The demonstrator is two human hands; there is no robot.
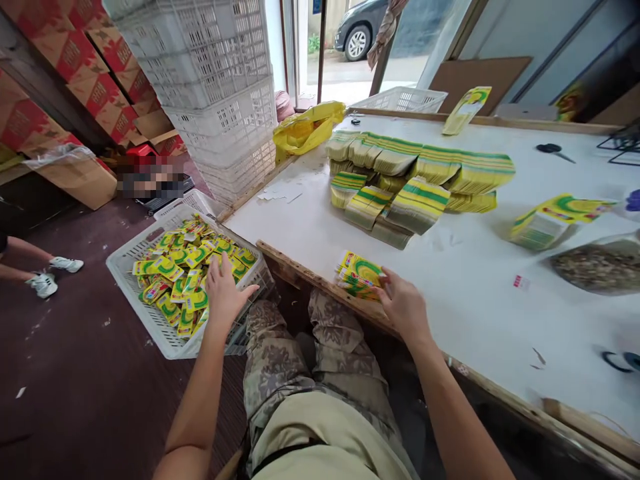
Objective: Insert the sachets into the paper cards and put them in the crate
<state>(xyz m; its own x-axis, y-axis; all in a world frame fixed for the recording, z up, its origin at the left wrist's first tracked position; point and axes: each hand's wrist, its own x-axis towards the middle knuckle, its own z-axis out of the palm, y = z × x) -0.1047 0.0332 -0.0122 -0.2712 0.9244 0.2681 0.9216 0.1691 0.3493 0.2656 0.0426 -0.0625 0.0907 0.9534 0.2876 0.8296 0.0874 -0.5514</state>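
Note:
My left hand (223, 288) reaches over a white plastic crate (173, 345) on my left, its fingers spread and its thumb apart. Under it the crate is heaped with small yellow and green packets (173, 268) lying in all directions. At the table's near edge a small stack of the same yellow packets (359, 270) lies flat. My right hand (406, 305) is at the right end of this stack, with curled fingers and thumb on its edge. Beyond, on the white table (310, 223), rows of tightly lined-up packets (420, 200) stand in blocks.
Tall stacked white crates (215, 87) rise at the left. A yellow plastic bag (310, 130) lies at the table's left corner. Scissors (554, 151), a filled yellow bag (547, 223) and a clear bag of dark bits (600, 263) are to the right. A person's shoes (45, 283) show at far left.

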